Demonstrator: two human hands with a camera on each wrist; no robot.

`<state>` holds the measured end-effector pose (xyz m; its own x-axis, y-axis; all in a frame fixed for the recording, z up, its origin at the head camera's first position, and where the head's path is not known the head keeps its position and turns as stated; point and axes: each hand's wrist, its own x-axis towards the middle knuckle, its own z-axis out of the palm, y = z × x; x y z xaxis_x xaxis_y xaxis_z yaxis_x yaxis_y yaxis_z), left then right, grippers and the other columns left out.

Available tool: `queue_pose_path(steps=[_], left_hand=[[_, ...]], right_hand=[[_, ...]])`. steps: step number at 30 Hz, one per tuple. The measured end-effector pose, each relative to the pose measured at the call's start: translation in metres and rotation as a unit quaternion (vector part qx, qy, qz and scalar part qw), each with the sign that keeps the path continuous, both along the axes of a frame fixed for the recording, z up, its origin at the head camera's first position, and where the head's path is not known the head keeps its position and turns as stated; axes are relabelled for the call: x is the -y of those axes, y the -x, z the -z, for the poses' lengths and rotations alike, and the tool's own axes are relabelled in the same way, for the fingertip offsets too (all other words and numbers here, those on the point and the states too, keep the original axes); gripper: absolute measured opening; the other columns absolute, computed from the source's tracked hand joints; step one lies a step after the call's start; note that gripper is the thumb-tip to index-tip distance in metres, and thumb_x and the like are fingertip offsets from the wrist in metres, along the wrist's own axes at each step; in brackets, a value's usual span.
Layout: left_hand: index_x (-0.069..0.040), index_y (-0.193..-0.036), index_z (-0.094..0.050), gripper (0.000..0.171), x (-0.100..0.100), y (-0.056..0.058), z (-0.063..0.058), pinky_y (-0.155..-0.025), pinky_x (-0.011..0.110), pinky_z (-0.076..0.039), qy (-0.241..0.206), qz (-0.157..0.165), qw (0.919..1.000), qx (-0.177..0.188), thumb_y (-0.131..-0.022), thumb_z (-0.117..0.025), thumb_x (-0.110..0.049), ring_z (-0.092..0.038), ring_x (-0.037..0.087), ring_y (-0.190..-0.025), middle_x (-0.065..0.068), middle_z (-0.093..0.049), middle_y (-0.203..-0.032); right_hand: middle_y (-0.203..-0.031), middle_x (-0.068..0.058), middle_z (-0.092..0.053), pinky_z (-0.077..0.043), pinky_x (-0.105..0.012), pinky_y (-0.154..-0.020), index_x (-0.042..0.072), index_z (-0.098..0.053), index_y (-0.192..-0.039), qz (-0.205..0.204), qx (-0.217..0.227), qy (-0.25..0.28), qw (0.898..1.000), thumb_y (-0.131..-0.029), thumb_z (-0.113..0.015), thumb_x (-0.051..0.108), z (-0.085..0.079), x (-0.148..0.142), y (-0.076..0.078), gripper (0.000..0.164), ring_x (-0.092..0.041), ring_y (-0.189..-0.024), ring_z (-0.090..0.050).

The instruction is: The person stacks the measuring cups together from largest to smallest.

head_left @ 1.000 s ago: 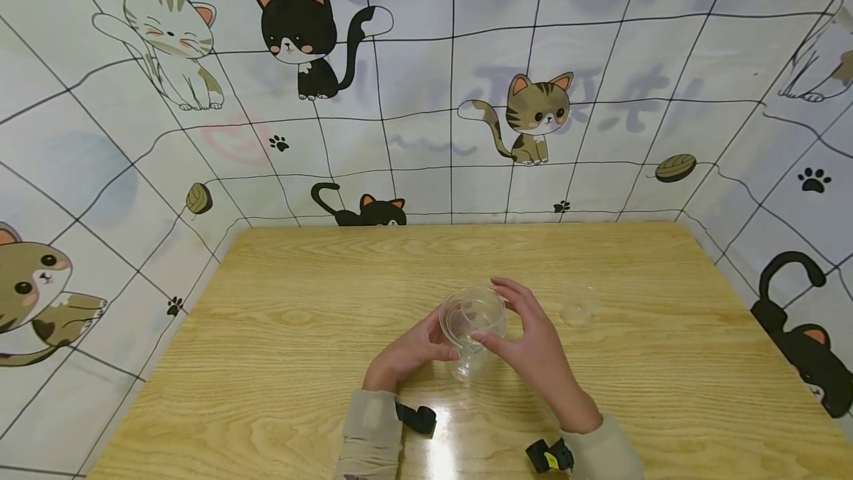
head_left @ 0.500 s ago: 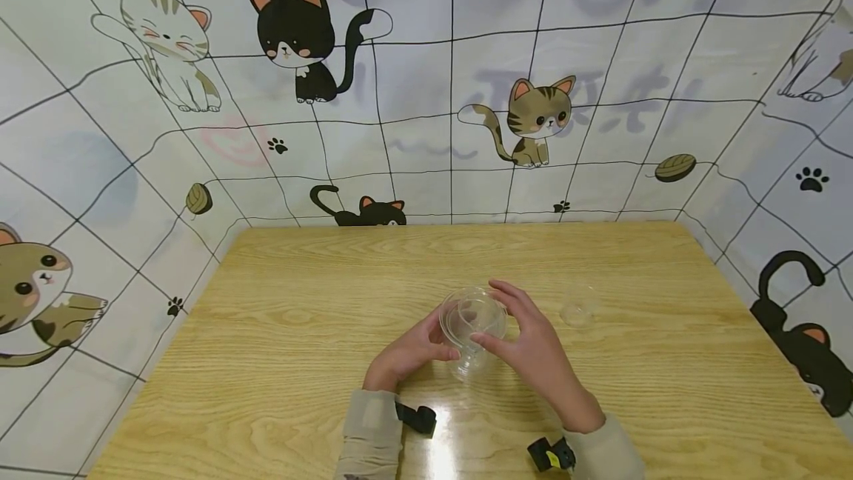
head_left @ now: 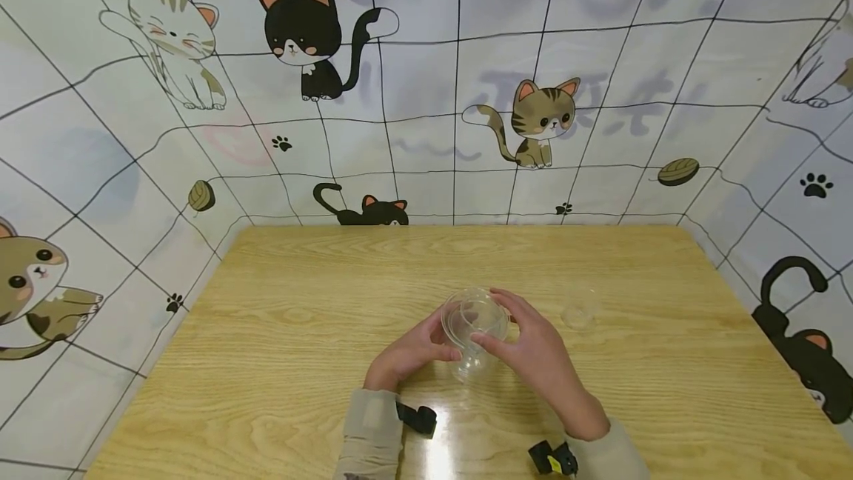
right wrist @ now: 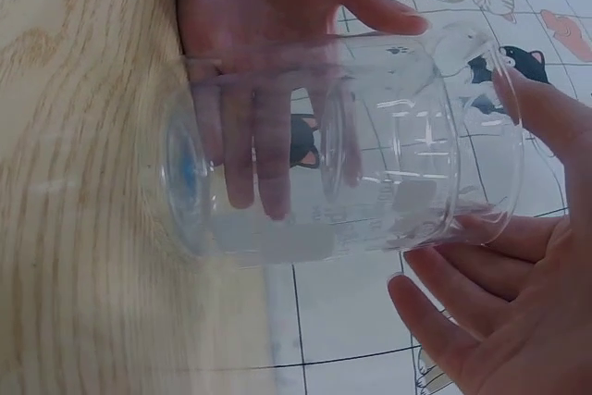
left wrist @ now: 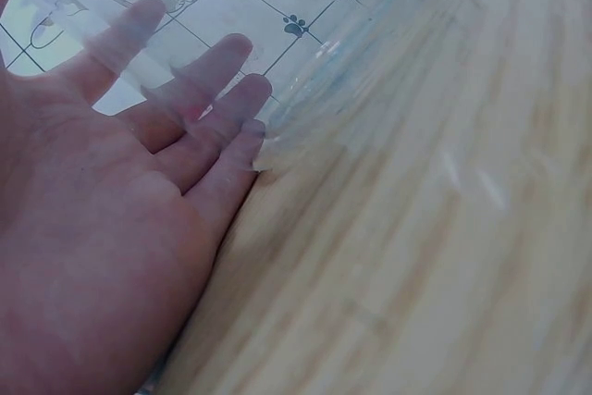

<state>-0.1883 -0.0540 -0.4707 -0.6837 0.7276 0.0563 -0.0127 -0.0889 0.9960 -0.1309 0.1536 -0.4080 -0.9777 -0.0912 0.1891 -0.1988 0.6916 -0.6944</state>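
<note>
"start at the left. what's there?"

"a pale wall (head_left: 106, 147) printed with cats and thin grid lines, then the wooden table (head_left: 320, 302)."

"and the left hand?"

"the left hand (head_left: 415, 350) extends from a beige sleeve (head_left: 369, 432), a black mount (head_left: 416, 418) at the wrist. its fingers lie along the far side of the large beaker (right wrist: 296, 228) with the thumb nearer the camera, so it holds the beaker between them. from the left wrist you see those fingers through the clear wall."

"so the beaker is in the middle?"

"between both hands, near the front of the table, upright. its base is on the wood or just above it; i can't tell which. there's a small beaker (right wrist: 486, 173) nested in its mouth (clear inside clear, so the edges are tricky), its rim above the large one's."

"who has that one?"

"the right hand (head_left: 536, 354), thumb and fingers pinching it near the rim."

"anything further right?"

"a faint clear vessel (head_left: 578, 311) on the table, near the right hand but apart from it. past that, more cat-printed wall, with a dark paw print (head_left: 816, 185)."
</note>
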Motion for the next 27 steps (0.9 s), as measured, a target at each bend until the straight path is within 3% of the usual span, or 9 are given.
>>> queue_pose_path(steps=[6, 13, 18, 27], left_hand=[[-0.023, -0.140, -0.025, 0.077, 0.000, 0.003, 0.011, -0.104, 0.033, -0.022, -0.008, -0.005, 0.9999, -0.008, -0.077, -0.070, -0.017, -0.025, 0.016, -0.130, 0.000, -0.033, -0.140], [-0.019, -0.141, -0.023, 0.076, 0.000, -0.003, 0.000, -0.104, 0.033, -0.021, -0.009, 0.011, 0.9999, -0.006, -0.079, -0.067, -0.012, -0.023, 0.021, -0.131, 0.008, -0.033, -0.141], [-0.019, -0.141, -0.023, 0.077, 0.001, -0.008, -0.009, -0.104, 0.033, -0.020, -0.001, 0.009, 0.9999, -0.012, -0.079, -0.068, -0.017, -0.022, 0.023, -0.132, 0.009, -0.031, -0.141], [-0.025, -0.141, -0.022, 0.079, 0.002, -0.011, -0.005, -0.104, 0.032, -0.020, 0.009, 0.004, 0.9999, -0.010, -0.078, -0.069, -0.018, -0.021, 0.019, -0.132, 0.004, -0.028, -0.143]], right_hand=[[-0.127, -0.002, -0.050, -0.044, -0.048, -0.077, 0.019, -0.046, -0.129, 0.007, -0.015, -0.037, 0.999, -0.070, -0.057, 0.065, -0.005, 0.005, -0.004, 0.076, -0.024, -0.102, -0.054], [-0.125, -0.005, -0.052, -0.044, -0.049, -0.077, 0.015, -0.046, -0.128, 0.015, -0.023, -0.060, 0.998, -0.071, -0.055, 0.066, -0.006, 0.008, -0.008, 0.077, -0.027, -0.111, -0.049], [-0.127, -0.006, -0.050, -0.045, -0.048, -0.075, 0.015, -0.046, -0.129, 0.021, -0.022, -0.072, 0.997, -0.071, -0.055, 0.066, -0.005, 0.011, -0.011, 0.078, -0.027, -0.111, -0.049], [-0.128, -0.006, -0.048, -0.047, -0.047, -0.070, 0.010, -0.048, -0.127, 0.024, -0.016, -0.117, 0.993, -0.073, -0.060, 0.060, -0.008, 0.015, -0.015, 0.074, -0.027, -0.109, -0.050]])
